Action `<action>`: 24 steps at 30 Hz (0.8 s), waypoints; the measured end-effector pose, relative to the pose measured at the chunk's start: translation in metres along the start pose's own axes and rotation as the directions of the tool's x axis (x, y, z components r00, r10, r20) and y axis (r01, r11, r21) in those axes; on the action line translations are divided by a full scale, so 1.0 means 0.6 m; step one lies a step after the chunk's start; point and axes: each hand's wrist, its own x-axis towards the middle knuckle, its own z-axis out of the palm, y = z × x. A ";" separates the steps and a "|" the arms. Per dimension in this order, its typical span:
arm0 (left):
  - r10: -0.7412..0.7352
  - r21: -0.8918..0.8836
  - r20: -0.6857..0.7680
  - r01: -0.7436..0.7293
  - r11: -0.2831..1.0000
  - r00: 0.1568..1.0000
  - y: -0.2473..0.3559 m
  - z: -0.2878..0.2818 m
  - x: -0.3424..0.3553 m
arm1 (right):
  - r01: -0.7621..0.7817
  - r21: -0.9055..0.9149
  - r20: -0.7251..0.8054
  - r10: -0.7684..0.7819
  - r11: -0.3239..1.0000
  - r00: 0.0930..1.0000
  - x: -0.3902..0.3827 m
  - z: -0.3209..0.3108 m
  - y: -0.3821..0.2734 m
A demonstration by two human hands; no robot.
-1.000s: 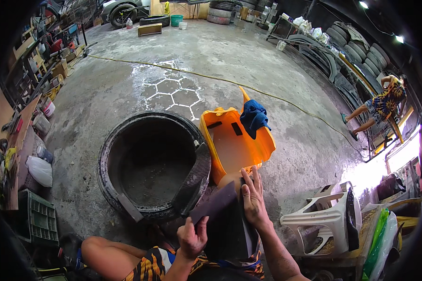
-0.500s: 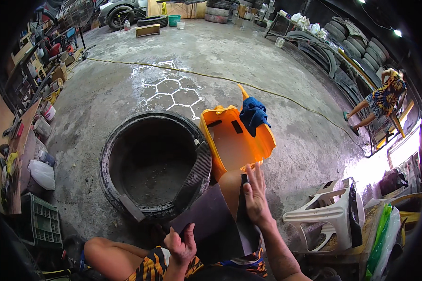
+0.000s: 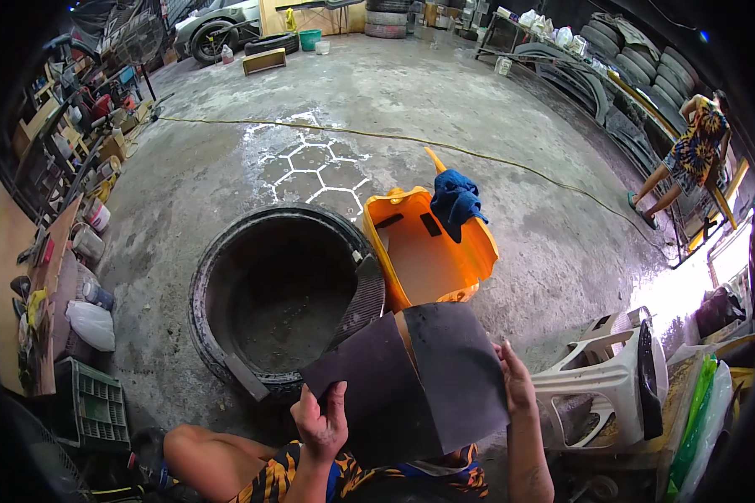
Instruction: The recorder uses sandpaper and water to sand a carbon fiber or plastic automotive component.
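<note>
Over my lap I hold dark sandpaper [image 3: 369, 394] with a brown backing. A split or fold runs down it from the top, where a thin brown strip shows. My left hand [image 3: 320, 422] is closed on the left edge, thumb up. The right-hand part [image 3: 466, 369] lies flat, and my right hand [image 3: 516, 377] grips its outer edge. Just beyond stands a black round tub [image 3: 200, 293] with a curved piece in a carbon-fibre pattern [image 3: 365, 293] across its rim. Beside it, a cut-open orange container [image 3: 485, 256] holds cloudy water and dark strips; a blue cloth [image 3: 455, 199] hangs on its edge.
A white plastic stool [image 3: 579, 381] lies tipped at my right. Near my left knee is a dark green crate [image 3: 92, 407]. A yellow cord [image 3: 377, 136] crosses the concrete floor beyond white hexagon lines [image 3: 319, 172]. Another person [image 3: 696, 142] stands at far right.
My right hand has moved outward and down to the sheet's right edge. The right-hand part, curled with its brown back showing before, now lies flat, dark side up. The view has shifted slightly.
</note>
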 end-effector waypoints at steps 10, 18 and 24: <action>-0.022 0.019 -0.160 0.026 0.999 0.987 0.041 -0.057 0.046 | 0.234 -0.266 0.249 -0.167 0.935 0.954 -0.030 0.108 -0.125; -0.094 -0.119 -0.255 0.065 0.991 0.962 0.037 -0.120 0.042 | 0.092 -0.147 0.379 -0.030 0.985 0.925 -0.053 0.203 -0.141; -0.088 -0.075 -0.348 0.066 0.995 0.933 0.032 -0.159 0.042 | 0.480 -0.416 0.334 -0.361 0.773 0.871 -0.053 0.255 -0.114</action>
